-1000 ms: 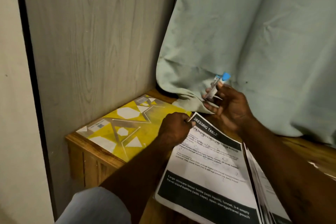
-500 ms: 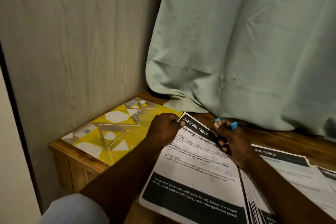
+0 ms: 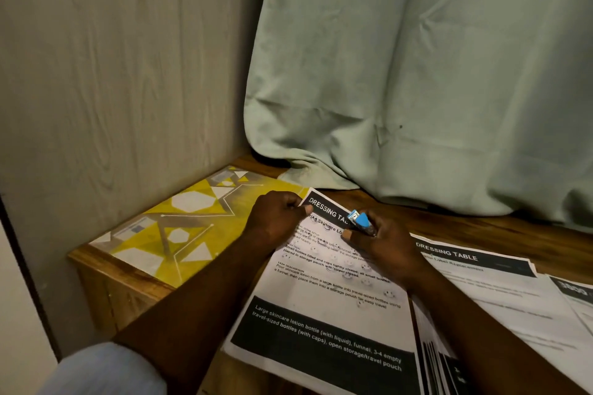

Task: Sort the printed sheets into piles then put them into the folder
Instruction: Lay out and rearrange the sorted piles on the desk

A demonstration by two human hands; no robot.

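A pile of printed sheets headed "DRESSING TABLE" lies on the wooden table. My left hand pinches the pile's top left corner. My right hand rests on the upper part of the same pile and holds a small blue stapler over the black header. A second pile of sheets lies to the right, and more sheets show at the right edge. A yellow folder with white geometric shapes lies flat at the table's left end.
A pale green curtain hangs behind the table and bunches on its back edge. A grey wood-grain panel closes the left side. The table's left edge drops off near the folder.
My right hand came down from in front of the curtain with the blue stapler and now rests on the pile's header. My left hand stayed on the corner.
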